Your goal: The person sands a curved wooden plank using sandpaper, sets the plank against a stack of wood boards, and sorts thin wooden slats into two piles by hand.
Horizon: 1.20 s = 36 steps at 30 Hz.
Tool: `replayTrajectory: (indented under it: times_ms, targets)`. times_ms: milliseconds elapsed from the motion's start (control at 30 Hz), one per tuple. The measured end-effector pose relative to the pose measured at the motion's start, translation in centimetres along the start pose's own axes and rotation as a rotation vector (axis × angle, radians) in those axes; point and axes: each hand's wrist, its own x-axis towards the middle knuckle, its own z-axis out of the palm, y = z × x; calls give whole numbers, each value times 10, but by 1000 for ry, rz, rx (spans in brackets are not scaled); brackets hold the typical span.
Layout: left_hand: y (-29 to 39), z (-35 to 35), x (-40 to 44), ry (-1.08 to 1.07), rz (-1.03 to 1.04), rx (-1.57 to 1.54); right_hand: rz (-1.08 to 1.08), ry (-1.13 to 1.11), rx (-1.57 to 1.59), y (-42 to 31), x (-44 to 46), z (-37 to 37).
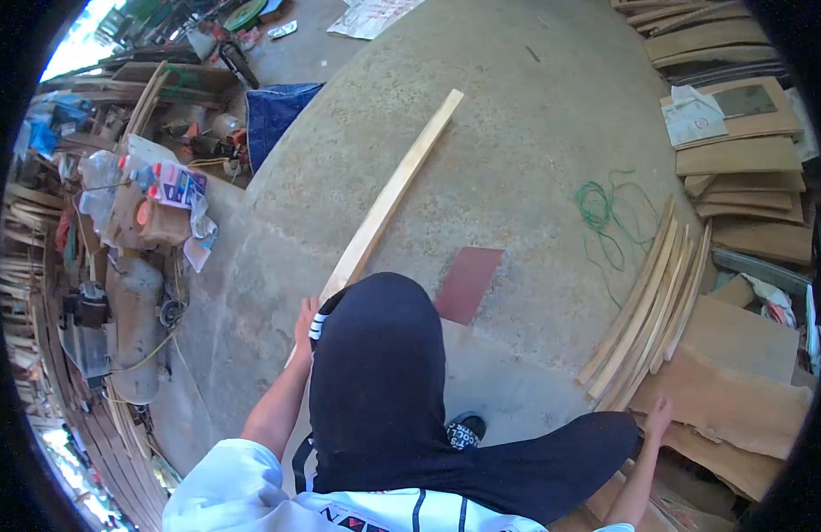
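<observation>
A long, pale wooden plank [397, 191] runs diagonally over the concrete floor, its near end passing beside my raised left knee. My left hand [306, 330] is closed around the near part of this plank, just outside the knee; some fingers are hidden. Beyond my other knee, my right hand [660, 418] hangs over brown sheets [721, 403] with its fingers drawn together. Nothing shows in it. A flat dark red piece [469, 285] lies on the floor right of the plank.
Several thin wooden strips [645, 306] are bundled on the right, near tangled green string [605, 217]. Stacked boards [738, 160] line the right edge. On the left stand a rusty tank [137, 328], bottles [175, 184] and a blue cloth [277, 115]. My shoe [466, 429] is on the floor.
</observation>
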Motion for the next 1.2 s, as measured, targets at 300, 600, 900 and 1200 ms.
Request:
replayTrajectory:
  times_ms: [300, 600, 900, 1200]
  targets:
    - [30, -77, -27, 129, -5, 306, 15, -48, -268, 38, -104, 92]
    - [91, -118, 52, 283, 259, 230, 177, -30, -109, -4, -107, 120]
    - [233, -119, 166, 345, 623, 124, 452, 53, 103, 37, -94, 127]
    - [370, -163, 219, 544, 1041, 169, 664, 35, 121, 24, -136, 119]
